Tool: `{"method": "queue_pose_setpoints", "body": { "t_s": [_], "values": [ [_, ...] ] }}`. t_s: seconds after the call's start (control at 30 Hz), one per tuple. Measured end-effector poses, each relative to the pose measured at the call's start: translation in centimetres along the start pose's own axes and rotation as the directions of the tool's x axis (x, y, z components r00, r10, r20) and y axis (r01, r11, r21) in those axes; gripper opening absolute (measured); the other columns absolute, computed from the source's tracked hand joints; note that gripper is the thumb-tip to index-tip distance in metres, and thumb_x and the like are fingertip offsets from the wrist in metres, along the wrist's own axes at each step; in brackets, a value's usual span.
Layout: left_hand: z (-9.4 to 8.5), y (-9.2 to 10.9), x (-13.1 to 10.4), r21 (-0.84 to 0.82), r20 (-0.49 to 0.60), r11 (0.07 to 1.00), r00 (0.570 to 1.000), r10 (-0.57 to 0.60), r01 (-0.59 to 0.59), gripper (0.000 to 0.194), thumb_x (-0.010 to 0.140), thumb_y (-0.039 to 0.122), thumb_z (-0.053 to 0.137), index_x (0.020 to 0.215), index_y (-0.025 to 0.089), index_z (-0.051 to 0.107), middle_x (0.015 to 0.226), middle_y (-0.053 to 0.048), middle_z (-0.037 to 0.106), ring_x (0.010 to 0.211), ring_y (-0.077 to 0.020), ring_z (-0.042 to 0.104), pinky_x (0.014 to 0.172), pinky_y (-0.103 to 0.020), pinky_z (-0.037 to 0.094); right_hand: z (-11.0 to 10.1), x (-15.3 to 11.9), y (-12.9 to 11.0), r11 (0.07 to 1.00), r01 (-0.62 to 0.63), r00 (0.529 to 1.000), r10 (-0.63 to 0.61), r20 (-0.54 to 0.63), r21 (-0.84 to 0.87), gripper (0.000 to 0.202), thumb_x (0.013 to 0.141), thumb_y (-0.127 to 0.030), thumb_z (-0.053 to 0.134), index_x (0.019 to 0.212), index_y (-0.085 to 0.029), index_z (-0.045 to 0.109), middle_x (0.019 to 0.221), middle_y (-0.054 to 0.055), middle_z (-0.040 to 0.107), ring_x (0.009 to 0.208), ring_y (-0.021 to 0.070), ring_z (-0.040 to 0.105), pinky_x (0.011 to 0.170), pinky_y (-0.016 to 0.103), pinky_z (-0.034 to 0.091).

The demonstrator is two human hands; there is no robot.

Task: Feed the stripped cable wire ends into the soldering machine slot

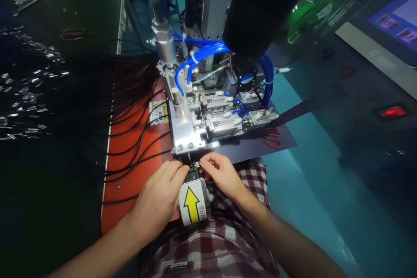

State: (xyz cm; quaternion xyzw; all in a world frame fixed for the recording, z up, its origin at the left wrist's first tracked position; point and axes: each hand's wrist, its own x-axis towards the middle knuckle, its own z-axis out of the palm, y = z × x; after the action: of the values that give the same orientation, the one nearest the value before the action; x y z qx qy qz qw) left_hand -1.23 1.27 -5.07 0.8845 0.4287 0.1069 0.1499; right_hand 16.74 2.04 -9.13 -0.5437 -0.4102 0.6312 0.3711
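The left hand [159, 193] and right hand [223, 171] nearly meet (their grips unclear) by the orange tabletop [130, 184]; teal floor [296, 182] lies rightward.

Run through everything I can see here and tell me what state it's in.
Touchscreen, on.
Red switch, lit.
Blue hoses, tied in bundles.
Black cables, spread across the red-orange tabletop.
Red-handled tool at right, handles apart.
Right hand, thumb and forefinger pinched; contents too small to tell.
Left hand, fingers curled, grip unclear.
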Motion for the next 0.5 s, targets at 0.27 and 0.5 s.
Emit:
{"method": "queue_pose_setpoints", "body": {
  "t_s": [0.27, 0.5],
  "values": [
    [0.50, -0.39, 0.10, -0.114, -0.050, 0.992, 0.998, 0.041, -0.046, 0.034, 0.088, 0.005, 0.037, 0.117, 0.011, 0.053, 0.103, -0.011, 0.054, 0.092, -0.0209, 0.050, 0.076, -0.031, 0.050, -0.01, -0.35, -0.34, 0.991, 0.075, 0.996, -0.079, -0.033, -0.112, 0.017, 0.085, -0.031, 0.053, 0.072, -0.019, 0.052, 0.061, -0.003, 0.054, 0.051, 0.0119, 0.053, 0.051, 0.024, 0.040],
    [0.71, -0.38, 0.08, -0.105, 0.002, 0.994, 1.000, 0.025, -0.025, 0.037, 0.087, 0.006, 0.039, 0.121, 0.012, 0.051, 0.108, -0.012, 0.054, 0.094, -0.0226, 0.050, 0.077, -0.033, 0.050, -0.24, 0.23, -0.39, 0.993, -0.043, 0.997, 0.036, 0.069, 0.106, 0.026, 0.080, -0.038, 0.058, 0.065, -0.017, 0.052, 0.050, -0.006, 0.049, 0.045, 0.0095, 0.043, 0.049, 0.023, 0.033]
  ]
}}
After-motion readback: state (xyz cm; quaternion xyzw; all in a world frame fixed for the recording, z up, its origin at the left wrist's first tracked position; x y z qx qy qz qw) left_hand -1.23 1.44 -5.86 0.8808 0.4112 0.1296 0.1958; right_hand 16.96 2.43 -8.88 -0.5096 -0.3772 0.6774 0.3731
